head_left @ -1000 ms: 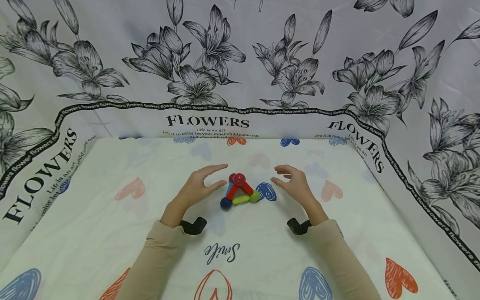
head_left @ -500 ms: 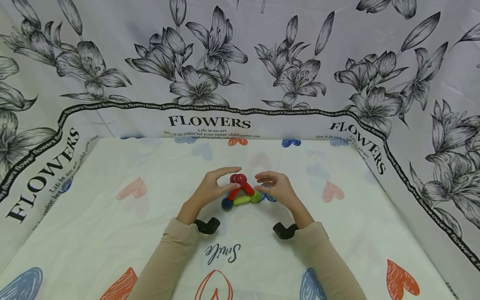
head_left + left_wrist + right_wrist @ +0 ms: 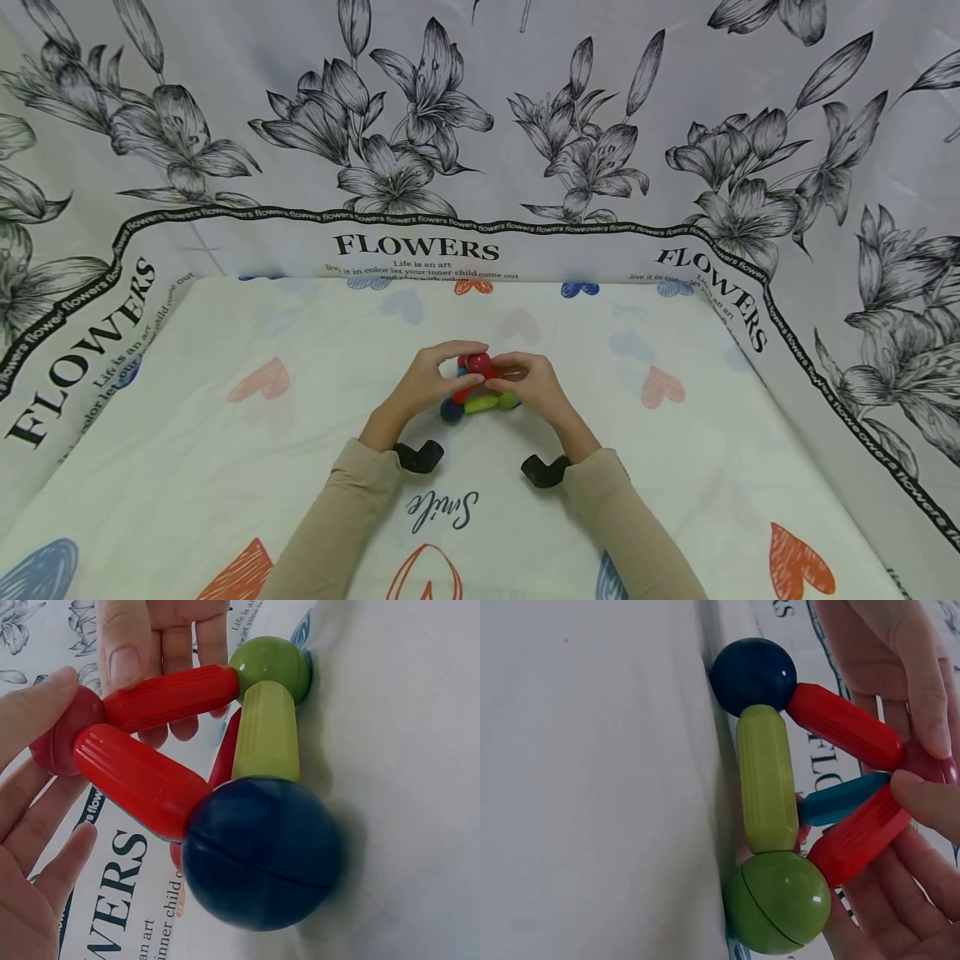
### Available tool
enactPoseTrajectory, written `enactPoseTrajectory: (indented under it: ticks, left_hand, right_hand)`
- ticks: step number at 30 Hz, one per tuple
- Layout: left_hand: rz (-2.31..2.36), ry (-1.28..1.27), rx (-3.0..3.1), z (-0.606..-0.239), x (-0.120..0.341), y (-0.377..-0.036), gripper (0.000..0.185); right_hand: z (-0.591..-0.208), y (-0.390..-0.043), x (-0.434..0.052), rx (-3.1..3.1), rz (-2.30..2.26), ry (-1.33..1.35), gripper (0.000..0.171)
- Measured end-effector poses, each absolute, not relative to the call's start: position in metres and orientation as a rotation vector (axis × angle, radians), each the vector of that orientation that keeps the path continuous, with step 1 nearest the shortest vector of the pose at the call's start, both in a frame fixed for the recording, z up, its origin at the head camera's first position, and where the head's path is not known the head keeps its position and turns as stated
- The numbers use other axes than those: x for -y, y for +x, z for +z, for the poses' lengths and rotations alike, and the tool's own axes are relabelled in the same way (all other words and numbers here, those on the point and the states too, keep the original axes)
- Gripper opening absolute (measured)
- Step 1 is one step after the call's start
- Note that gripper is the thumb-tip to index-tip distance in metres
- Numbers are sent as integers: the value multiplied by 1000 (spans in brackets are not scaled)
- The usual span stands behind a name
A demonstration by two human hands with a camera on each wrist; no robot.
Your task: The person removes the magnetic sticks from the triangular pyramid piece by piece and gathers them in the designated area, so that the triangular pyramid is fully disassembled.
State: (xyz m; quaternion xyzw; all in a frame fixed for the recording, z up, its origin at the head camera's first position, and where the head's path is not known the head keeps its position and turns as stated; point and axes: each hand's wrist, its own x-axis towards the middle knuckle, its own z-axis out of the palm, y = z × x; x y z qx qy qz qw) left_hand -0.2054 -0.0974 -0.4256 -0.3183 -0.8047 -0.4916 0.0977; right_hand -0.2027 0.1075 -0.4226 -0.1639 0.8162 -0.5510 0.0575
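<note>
A small frame of magnetic rods and balls stands on the cloth between both hands. Its top is a red ball (image 3: 478, 363), which my left hand (image 3: 424, 382) pinches between thumb and fingers. My right hand (image 3: 534, 387) grips the right-hand red rod (image 3: 176, 697) near that ball, thumb in front and fingers behind. Another red rod (image 3: 142, 780) slopes down to a dark blue ball (image 3: 262, 855). Along the base, a yellow-green rod (image 3: 767, 780) joins it to a green ball (image 3: 778, 901). Behind, a teal rod (image 3: 844, 800) shows; the back parts are mostly hidden.
The white tablecloth (image 3: 225, 467) is printed with hearts and the word Smile. A flower-printed curtain (image 3: 495, 175) rises along the back and sides. Black wrist mounts (image 3: 420, 457) sit under both wrists, close above the cloth.
Both hands have come inward from either side of the frame. The left now pinches the red ball and the right grips a red rod; the frame stays in about the same place.
</note>
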Motion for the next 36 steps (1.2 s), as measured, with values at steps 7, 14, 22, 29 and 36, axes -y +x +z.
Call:
enactPoseTrajectory:
  ticks: [7,14,22,29,36]
  left_hand:
    - [-1481,-933,2328,-426,95,-205,39]
    - [-1460,-910,2343,-425,95,-204,37]
    - [-1452,-921,2352,-424,96,-205,36]
    - [-1430,-918,2336,-425,97,-204,36]
    - [-1434,-788,2305,-428,108,-204,36]
  right_hand:
    - [-425,-202,-105,-2486,-1661,-471,31]
    - [-427,-205,-105,-2485,-1644,-477,30]
    - [-423,-205,-104,-2532,-1604,-551,27]
    - [-424,-204,-102,-2554,-1616,-558,25]
    - [-420,-204,-108,-2547,-1654,-399,22]
